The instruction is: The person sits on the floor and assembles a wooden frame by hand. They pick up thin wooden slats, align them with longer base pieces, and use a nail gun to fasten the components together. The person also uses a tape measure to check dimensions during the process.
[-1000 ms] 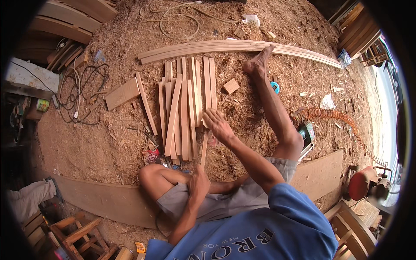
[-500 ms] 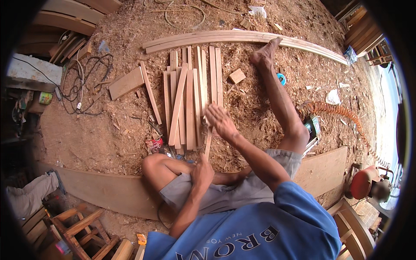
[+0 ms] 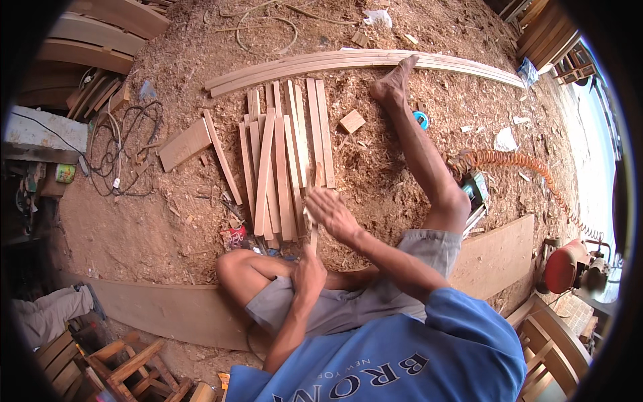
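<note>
My left hand [image 3: 309, 275] is closed around the near end of a narrow wooden strip [image 3: 314, 236], held in front of my bent left knee. Over the strip's middle lies my right hand [image 3: 333, 216], its fingers straight and pressed together. Something pale and small shows under those fingertips, but its kind is hidden. The strip's far end seems to show past the right hand. Just left of both hands, several long wooden slats [image 3: 283, 181] lie roughly side by side on the shavings, one crossing over others.
Long curved boards [image 3: 301, 65] lie beyond, under my right foot. A wood block [image 3: 351, 121], blue tape roll [image 3: 420, 120], orange coiled hose [image 3: 516, 161] and green power tool [image 3: 474, 191] are rightward. Black cables [image 3: 137, 134] tangle at left. A wide board [image 3: 167, 308] passes beneath my legs.
My right hand has slid along the strip toward my left hand, baring more of its far end. The left hand keeps its grip. The whole view has shifted slightly.
</note>
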Available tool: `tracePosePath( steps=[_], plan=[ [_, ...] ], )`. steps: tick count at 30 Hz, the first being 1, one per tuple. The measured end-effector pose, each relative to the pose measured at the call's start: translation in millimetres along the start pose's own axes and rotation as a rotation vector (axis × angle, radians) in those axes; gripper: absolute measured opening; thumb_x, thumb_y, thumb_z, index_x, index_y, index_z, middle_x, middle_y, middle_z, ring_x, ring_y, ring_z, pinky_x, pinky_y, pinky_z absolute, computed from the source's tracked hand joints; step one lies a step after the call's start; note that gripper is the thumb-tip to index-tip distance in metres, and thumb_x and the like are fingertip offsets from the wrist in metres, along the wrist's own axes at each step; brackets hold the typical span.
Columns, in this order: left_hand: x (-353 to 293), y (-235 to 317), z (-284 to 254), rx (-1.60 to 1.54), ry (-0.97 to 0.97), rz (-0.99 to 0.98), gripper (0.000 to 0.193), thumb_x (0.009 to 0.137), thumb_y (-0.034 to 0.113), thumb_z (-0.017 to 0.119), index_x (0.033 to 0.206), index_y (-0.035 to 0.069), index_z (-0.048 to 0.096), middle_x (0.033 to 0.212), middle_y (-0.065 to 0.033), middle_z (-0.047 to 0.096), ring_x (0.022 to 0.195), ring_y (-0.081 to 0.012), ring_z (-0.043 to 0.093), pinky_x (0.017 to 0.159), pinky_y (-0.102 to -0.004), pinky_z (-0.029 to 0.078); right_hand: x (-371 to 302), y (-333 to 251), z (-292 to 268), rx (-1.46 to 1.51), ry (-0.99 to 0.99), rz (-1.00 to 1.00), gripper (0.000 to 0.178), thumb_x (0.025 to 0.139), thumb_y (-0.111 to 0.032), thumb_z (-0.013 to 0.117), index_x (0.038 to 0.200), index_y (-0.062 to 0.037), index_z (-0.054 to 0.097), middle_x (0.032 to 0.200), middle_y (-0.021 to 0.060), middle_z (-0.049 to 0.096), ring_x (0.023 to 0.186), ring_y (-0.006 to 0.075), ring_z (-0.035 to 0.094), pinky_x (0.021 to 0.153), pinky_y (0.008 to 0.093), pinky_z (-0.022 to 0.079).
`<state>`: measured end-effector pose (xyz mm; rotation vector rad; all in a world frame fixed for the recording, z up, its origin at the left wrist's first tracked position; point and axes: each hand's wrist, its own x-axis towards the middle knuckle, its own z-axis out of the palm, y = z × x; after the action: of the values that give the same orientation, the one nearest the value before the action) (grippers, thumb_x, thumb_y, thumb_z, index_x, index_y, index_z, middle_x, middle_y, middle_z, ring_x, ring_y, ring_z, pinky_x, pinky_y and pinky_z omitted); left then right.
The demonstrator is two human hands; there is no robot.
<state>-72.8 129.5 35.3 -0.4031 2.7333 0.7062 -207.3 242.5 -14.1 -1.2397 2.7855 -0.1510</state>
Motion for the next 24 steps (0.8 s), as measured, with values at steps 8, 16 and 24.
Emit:
tracePosePath(
  steps=[8,16,24],
  plan=[
    [4.6,-8.2,6.7,-0.052,0.043,0.011,0.03,0.095,0.02,0.052,0.115,-0.002,0.049,0.078,-0.0244,0.065,0.071,-0.0448,0.065,0.062,-0.0519,0.052,90.9,109.2,6.7,0.257,0.213,0.167,0.055,0.092,0.002,0.031,0.147,-0.0011,0.039,0.156,0.0185,0.032,0.147,0.0319,0.027,0.124,0.0422,0.02],
    [24.5,-31.6,-19.1,-1.235,-0.48,-0.32,0.057,0.101,0.052,0.047,0.123,0.0,0.053,0.063,-0.0018,0.054,0.044,-0.0078,0.048,0.038,-0.0236,0.038,-113.6,18.0,-47.7,0.799,0.252,0.589,0.072,0.073,0.015,0.039,0.144,0.001,0.044,0.151,0.0221,0.041,0.144,0.0335,0.033,0.121,0.0443,0.024],
    [27.2,-47.0,-20.5,-1.276,-0.557,-0.344,0.05,0.102,0.055,0.041,0.118,0.01,0.056,0.068,-0.004,0.054,0.041,-0.0097,0.046,0.034,-0.0247,0.033,-39.6,2.5,-45.2,0.359,0.212,-0.115,0.059,0.089,-0.005,0.045,0.147,-0.0027,0.04,0.153,0.0178,0.039,0.146,0.0293,0.03,0.124,0.0475,0.015]
  ],
)
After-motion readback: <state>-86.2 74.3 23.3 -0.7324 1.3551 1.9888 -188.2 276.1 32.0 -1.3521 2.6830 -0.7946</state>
